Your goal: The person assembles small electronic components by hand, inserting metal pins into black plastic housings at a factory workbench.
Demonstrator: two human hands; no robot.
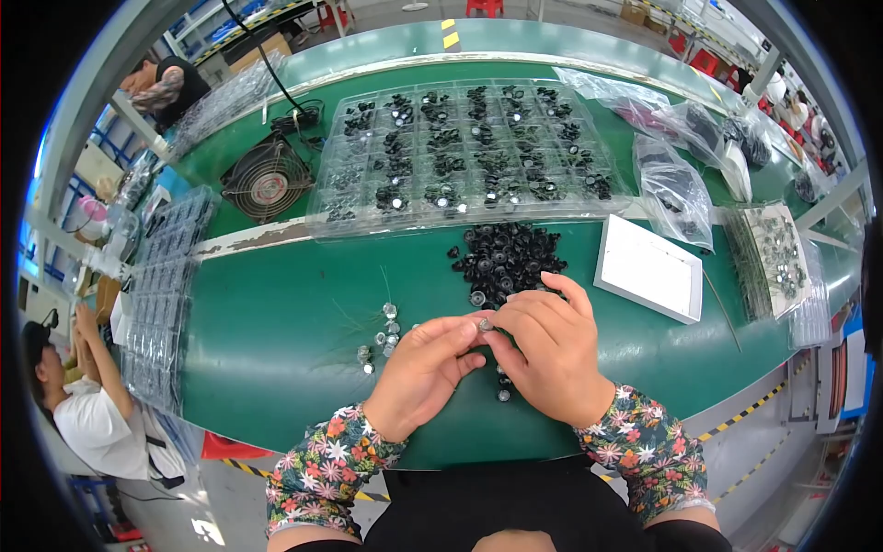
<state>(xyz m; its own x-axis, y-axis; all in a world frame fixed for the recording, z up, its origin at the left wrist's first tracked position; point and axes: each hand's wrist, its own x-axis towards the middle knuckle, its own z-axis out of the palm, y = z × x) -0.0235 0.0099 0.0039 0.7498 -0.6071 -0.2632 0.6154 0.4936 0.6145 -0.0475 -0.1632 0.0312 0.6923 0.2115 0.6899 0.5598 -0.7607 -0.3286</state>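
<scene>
1. While the left hand (428,363) is pinching a small round part (485,325) between thumb and forefinger, we are observing its remaining fingers loosely curled.
2. We are finding the right hand (552,340) nearly closed at thumb and forefinger about the same part, its other fingers bent; we cannot tell whether it is also gripping.
3. We are locating the part above the table (267,322), about midway along the near edge and inward from it.
4. We are recording silvery round parts (391,336) lying just left of the left hand, well inside the table's left edge.
5. We are noting a heap of black round parts (506,258) sitting beyond the hands, on the far-edge side.
6. We are seeing a white box (650,267) resting toward the right edge, beside the heap.
7. We are listing a clear compartment tray (543,213) holding black parts toward the far edge; a fan (269,179) is standing near its left end.
</scene>
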